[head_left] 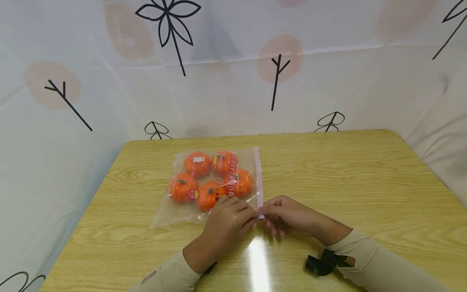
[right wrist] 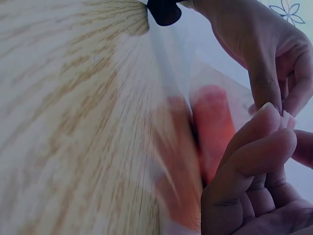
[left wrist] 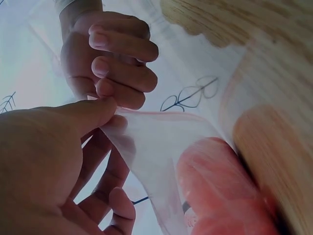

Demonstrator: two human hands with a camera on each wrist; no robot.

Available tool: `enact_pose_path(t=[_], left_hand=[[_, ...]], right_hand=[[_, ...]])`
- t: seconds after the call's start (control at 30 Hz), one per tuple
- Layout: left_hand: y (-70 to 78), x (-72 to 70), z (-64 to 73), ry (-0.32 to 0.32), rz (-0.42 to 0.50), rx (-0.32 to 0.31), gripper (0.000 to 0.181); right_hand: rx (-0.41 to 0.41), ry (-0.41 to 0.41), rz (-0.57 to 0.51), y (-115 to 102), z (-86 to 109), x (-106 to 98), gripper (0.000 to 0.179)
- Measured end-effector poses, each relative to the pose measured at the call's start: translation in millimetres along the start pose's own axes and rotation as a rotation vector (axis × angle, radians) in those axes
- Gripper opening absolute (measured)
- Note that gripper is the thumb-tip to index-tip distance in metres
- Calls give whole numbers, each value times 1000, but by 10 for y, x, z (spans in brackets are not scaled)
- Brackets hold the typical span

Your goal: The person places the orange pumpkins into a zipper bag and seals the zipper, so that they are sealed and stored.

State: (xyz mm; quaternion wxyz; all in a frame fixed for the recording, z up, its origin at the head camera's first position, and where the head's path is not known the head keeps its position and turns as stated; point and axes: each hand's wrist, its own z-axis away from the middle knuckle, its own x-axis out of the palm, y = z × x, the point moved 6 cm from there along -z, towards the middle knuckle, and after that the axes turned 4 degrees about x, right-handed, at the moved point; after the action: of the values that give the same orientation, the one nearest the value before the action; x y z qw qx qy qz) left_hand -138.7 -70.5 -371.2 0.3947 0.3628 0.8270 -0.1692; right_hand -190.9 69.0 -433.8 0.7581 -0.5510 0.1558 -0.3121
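A clear zip bag (head_left: pixel 164 213) with a pink seal strip (head_left: pixel 259 178) along its right edge lies on the table, holding several small orange pumpkins (head_left: pixel 183 187). At the strip's near corner, my left hand (head_left: pixel 228 219) pinches the bag between thumb and fingers. My right hand (head_left: pixel 292 215) pinches the same corner from the right, its thumb and forefinger on the strip's end. The left wrist view has the left hand (left wrist: pixel 44 156) gripping the lifted bag edge (left wrist: pixel 146 122). In the right wrist view, the fingertips of both hands meet at the corner, beside an orange pumpkin (right wrist: pixel 213 127).
The wooden table (head_left: pixel 346 174) extends beyond the bag on every side. A white cloth (head_left: pixel 226 101) with drawn flowers and twigs hangs behind it and at the sides. A black device (head_left: pixel 322 263) is strapped to the right wrist.
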Motion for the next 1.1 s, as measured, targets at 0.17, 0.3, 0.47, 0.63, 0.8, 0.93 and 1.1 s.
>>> enact_pose_path(t=[0.17, 0.3, 0.47, 0.63, 0.8, 0.93, 1.1], left_hand=[[4, -8, -2, 11, -14, 19, 4], [12, -26, -10, 23, -22, 32, 3], [14, -34, -17, 22, -17, 34, 3], [11, -24, -14, 11, -13, 26, 5], [7, -31, -19, 14, -1, 25, 7], [8, -48, -28, 27, 6, 30, 6], [4, -52, -31, 26, 32, 40, 7]], right_hand=[[4, 7, -19, 2, 1, 3, 29], [4, 13, -23, -7, 3, 6, 29], [5, 23, -24, -12, 3, 6, 29], [3, 41, -14, -18, 6, 5, 28], [2, 50, -15, -31, 8, 2, 28], [3, 58, -22, -34, 3, -5, 28], [5, 76, -22, -42, 1, -21, 28]])
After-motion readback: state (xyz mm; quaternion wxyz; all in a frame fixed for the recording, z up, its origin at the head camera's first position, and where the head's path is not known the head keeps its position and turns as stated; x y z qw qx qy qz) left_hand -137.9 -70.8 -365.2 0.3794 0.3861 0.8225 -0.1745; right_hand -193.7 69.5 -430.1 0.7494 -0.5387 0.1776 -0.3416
